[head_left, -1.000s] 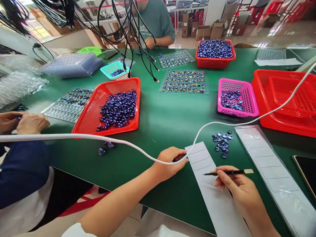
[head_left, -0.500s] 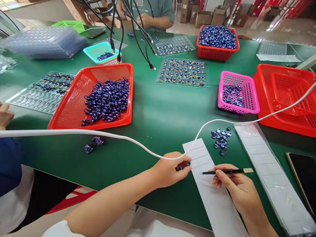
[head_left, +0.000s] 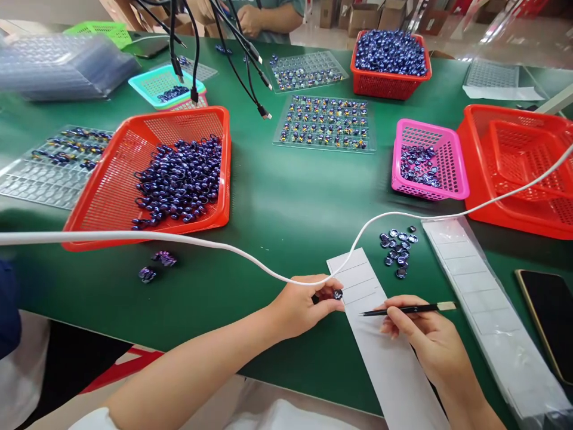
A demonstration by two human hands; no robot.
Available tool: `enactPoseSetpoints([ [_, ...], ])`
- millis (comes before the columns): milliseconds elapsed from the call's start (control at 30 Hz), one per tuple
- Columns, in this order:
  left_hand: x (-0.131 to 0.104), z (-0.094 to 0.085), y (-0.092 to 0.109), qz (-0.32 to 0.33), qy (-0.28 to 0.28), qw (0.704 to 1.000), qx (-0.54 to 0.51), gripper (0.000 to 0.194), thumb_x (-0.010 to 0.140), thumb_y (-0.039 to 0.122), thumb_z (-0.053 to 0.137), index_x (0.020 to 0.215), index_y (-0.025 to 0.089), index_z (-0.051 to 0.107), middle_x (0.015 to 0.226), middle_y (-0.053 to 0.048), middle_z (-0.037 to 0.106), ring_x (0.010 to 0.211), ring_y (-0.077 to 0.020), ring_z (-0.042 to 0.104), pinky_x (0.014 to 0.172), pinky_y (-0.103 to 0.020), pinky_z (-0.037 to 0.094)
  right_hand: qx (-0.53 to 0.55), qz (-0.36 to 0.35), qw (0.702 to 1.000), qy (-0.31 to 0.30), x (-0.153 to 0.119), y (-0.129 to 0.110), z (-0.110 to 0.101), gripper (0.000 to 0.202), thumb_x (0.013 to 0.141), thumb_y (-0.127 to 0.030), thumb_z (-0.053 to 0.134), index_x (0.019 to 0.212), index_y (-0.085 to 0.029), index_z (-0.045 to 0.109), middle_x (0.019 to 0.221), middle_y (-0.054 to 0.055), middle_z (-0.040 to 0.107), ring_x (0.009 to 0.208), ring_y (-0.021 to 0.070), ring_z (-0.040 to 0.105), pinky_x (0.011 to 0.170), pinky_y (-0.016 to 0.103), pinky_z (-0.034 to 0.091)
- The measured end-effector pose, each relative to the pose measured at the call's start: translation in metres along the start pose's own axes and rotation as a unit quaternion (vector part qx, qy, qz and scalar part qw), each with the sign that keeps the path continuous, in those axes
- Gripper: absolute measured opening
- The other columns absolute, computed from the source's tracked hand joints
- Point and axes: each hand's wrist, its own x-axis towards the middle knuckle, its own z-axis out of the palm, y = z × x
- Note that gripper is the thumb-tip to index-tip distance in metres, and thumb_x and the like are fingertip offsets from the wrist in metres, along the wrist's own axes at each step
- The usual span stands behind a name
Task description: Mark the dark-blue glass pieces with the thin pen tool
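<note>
My left hand pinches a small dark, shiny round piece between thumb and fingers, beside the left edge of a white paper strip with thin ruled lines. Over that strip, my right hand is closed around black tweezers with a pale end. The tweezers' thin tips point left and stay apart from the piece. Beyond the right hand, several similar loose dark pieces lie on the green table.
A white cable crosses just above my left hand. Around me stand a red basket of dark looped pieces, a pink basket, bagged ruled strips and a phone. Black cables hang overhead; a person sits opposite.
The view has shifted slightly, so most things sit a little further left and higher. The piece in my left hand now shows more of its round face. Both hands keep their holds.
</note>
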Motion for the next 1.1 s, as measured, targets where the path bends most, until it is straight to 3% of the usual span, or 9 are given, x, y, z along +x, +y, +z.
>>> enactPoseSetpoints([
  [133, -0.001, 0.002, -0.001, 0.009, -0.001, 0.999, 0.035, 0.019, 0.079, 0.026, 0.080, 0.092, 0.017, 0.070, 0.073, 0.001, 0.067, 0.063, -0.0113, 0.060, 0.062, -0.021, 0.051, -0.018, -0.001, 1.000, -0.024, 0.002, 0.001, -0.002, 0.041, 0.080, -0.058, 0.073, 0.094, -0.020, 0.074, 0.072, 0.008, 0.074, 0.066, 0.0230, 0.070, 0.062, 0.029, 0.058],
  [333, -0.004, 0.004, -0.001, 0.023, 0.016, 0.996, 0.079, 0.019, 0.077, 0.021, 0.080, 0.093, 0.018, 0.069, 0.073, 0.002, 0.066, 0.064, -0.0109, 0.061, 0.062, -0.020, 0.049, -0.027, 0.001, 1.000, 0.012, -0.004, -0.005, 0.004, 0.039, 0.082, -0.058, 0.070, 0.096, -0.021, 0.072, 0.072, 0.006, 0.073, 0.069, 0.0230, 0.068, 0.065, 0.030, 0.056],
  [767, -0.003, 0.004, 0.000, 0.068, 0.017, 0.992, 0.104, 0.017, 0.078, 0.021, 0.080, 0.090, 0.016, 0.068, 0.072, 0.002, 0.065, 0.062, -0.0100, 0.059, 0.061, -0.019, 0.046, -0.021, -0.002, 1.000, 0.003, -0.005, -0.003, 0.005, 0.036, 0.083, -0.055, 0.070, 0.095, -0.021, 0.072, 0.070, 0.004, 0.072, 0.067, 0.0197, 0.065, 0.065, 0.026, 0.053],
  [1100, -0.004, 0.004, 0.000, 0.026, 0.014, 0.996, 0.080, 0.019, 0.077, 0.021, 0.081, 0.090, 0.016, 0.069, 0.071, 0.002, 0.065, 0.063, -0.0103, 0.059, 0.060, -0.018, 0.047, -0.010, -0.013, 1.000, 0.013, 0.004, 0.008, -0.005, 0.037, 0.082, -0.055, 0.072, 0.097, -0.021, 0.073, 0.070, 0.006, 0.073, 0.064, 0.0198, 0.066, 0.060, 0.025, 0.056],
])
